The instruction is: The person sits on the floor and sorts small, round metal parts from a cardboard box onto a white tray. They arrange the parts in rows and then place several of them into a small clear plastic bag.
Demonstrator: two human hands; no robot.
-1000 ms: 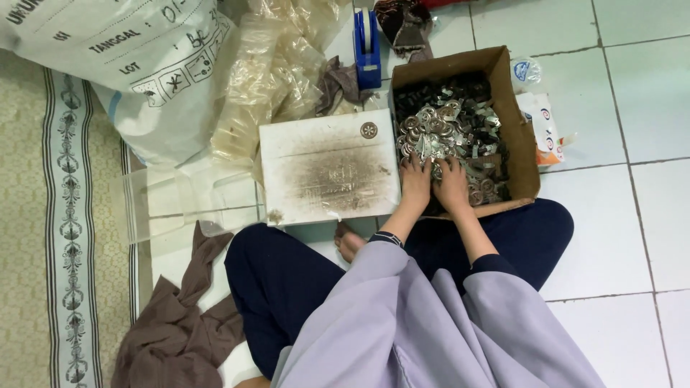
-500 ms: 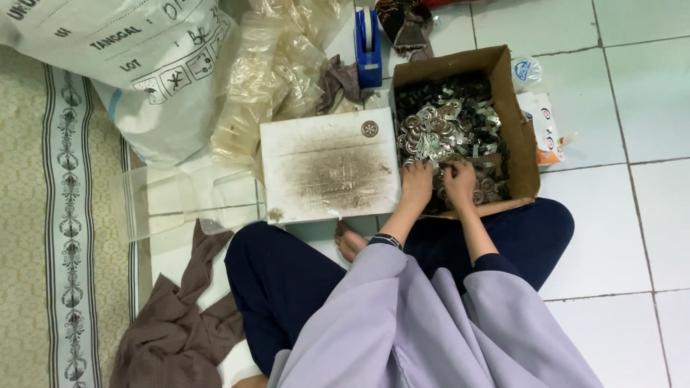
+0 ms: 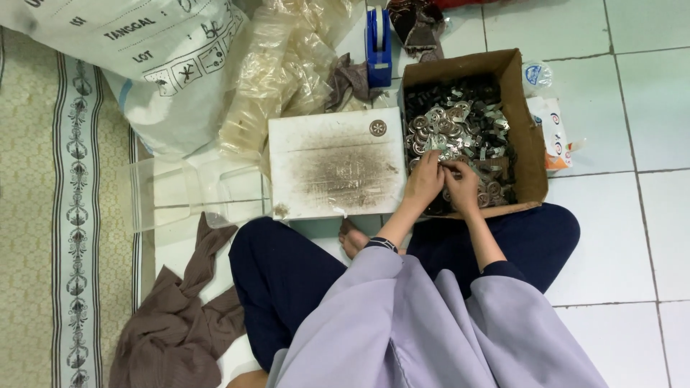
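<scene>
A blue tape dispenser [image 3: 379,44], white sack [image 3: 136,65], clear plastic container [image 3: 187,192] and brown cloth [image 3: 180,316] lie around.

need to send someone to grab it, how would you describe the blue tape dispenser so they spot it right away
Start at the open cardboard box of small metal pieces, where both hands are busy. Just past the box's far left corner, on the white tiled floor, stands the tape dispenser. It is the only bright blue thing there, hard and upright between crumpled clear plastic bags and dark cloth scraps.

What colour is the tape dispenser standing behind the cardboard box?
Blue. The tape dispenser shows best in the head view, just beyond the cardboard box.
</scene>
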